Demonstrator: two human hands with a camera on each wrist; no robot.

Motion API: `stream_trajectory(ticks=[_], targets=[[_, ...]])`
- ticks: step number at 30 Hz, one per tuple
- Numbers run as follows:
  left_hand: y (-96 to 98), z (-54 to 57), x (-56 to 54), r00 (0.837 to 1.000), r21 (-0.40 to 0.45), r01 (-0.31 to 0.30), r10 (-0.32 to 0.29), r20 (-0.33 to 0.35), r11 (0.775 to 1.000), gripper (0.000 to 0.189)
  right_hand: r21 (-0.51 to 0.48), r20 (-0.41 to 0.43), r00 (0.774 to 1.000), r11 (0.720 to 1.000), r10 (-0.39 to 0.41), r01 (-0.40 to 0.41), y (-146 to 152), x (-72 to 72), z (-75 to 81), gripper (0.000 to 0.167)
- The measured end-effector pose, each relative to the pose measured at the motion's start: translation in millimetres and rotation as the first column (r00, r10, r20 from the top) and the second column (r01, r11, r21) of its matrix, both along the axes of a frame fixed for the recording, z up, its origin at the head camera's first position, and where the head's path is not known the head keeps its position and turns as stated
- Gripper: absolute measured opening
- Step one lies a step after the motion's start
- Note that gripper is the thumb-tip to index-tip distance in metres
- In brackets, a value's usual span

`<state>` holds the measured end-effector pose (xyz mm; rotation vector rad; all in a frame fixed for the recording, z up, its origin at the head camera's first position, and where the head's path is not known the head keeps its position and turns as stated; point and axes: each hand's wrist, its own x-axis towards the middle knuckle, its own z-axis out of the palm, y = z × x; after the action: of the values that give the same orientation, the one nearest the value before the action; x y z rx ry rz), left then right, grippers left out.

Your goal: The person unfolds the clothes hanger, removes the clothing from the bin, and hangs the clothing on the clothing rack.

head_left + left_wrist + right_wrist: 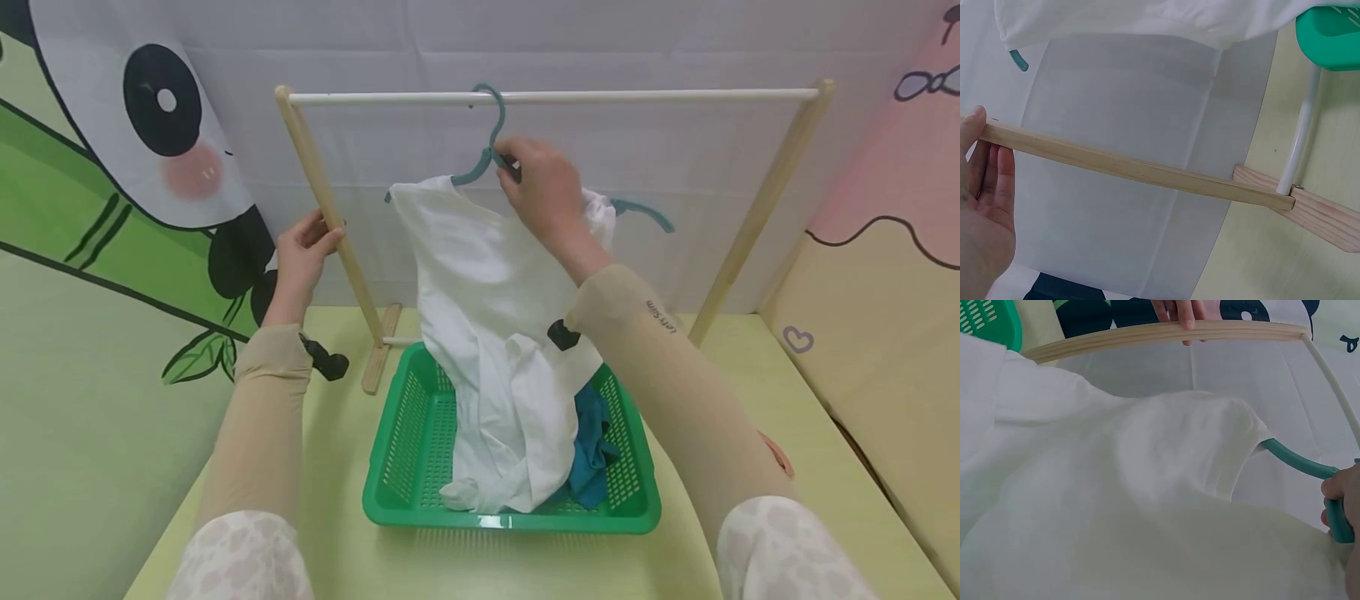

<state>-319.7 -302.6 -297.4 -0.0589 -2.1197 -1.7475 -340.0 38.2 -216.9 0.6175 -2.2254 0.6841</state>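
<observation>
My right hand (546, 183) grips a teal clothes hanger (472, 172) just below its hook. The hook reaches over the white top bar (637, 97) of a clothes rack. Draped on the hanger is a white shirt (487, 267), whose lower part hangs bunched into a green basket. One hanger arm sticks out bare past the shirt at the right. My left hand (303, 254) holds the rack's left wooden post (356, 283) between thumb and fingers, which the left wrist view (988, 181) also shows.
The green basket (495, 522) stands on the pale yellow table (330, 467) under the bar, with blue cloth (591, 442) at its right side. The rack's right post (765, 208) slants down behind my right forearm. A white sheet (675, 46) hangs behind, and printed panels flank both sides.
</observation>
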Motion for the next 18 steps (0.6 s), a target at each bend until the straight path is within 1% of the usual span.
stream_trajectory(ticks=[6,10,18], targets=[[0.1,0.9,0.3,1.0,0.006,0.002,-0.002,-0.002,1.0,0.049,-0.035,0.009,1.0,0.999,0.014,-0.014,-1.0,-1.9,-2.6,0.023],[0.2,1.6,0.7,1.0,-0.008,-0.007,0.007,-0.005,1.0,0.049,-0.029,0.028,0.999,0.999,0.028,-0.027,-1.4,-2.5,-3.0,0.026],[0.5,1.8,1.0,1.0,-0.04,-0.018,0.019,0.018,0.999,0.048,-0.012,0.071,0.997,1.0,0.025,-0.024,-0.9,0.0,-1.6,0.031]])
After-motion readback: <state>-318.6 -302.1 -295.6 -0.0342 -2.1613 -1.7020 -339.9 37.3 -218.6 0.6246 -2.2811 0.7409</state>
